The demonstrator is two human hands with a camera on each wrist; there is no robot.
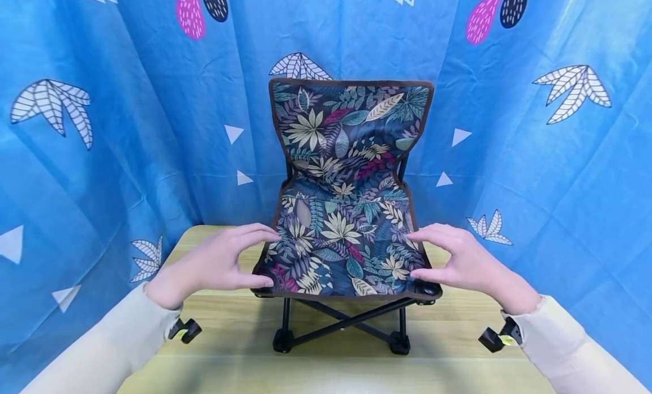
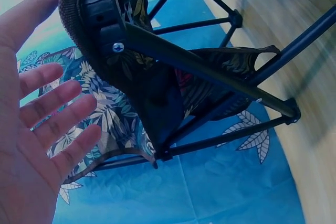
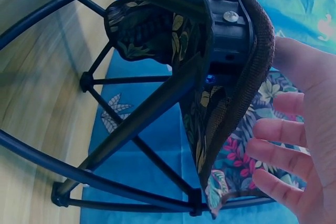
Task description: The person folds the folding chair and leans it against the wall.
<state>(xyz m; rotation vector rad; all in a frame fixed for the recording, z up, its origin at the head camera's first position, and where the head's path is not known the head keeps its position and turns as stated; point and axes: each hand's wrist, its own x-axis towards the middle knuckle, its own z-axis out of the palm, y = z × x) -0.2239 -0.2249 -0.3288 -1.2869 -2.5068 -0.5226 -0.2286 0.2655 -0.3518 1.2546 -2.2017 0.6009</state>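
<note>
A small folding chair (image 1: 342, 235) with dark leaf-patterned fabric stands unfolded in the middle of the head view. My left hand (image 1: 219, 264) is at the seat's left front corner, fingers spread and lightly bent, thumb close to the corner. On the opposite side my right hand (image 1: 460, 264) mirrors it at the right front corner. Neither hand grips the chair; whether the fingertips touch the fabric I cannot tell. Both wrist views show black plastic corner brackets (image 2: 102, 17) with screws, and crossed black tube legs (image 3: 142, 119) below the seat.
The chair stands on a light wood-grain table (image 1: 224, 343). A blue curtain (image 1: 168, 99) printed with white leaves and triangles hangs close behind and on both sides. Small black devices (image 1: 185, 330) are worn at both wrists, below the pale sleeves (image 1: 109, 337).
</note>
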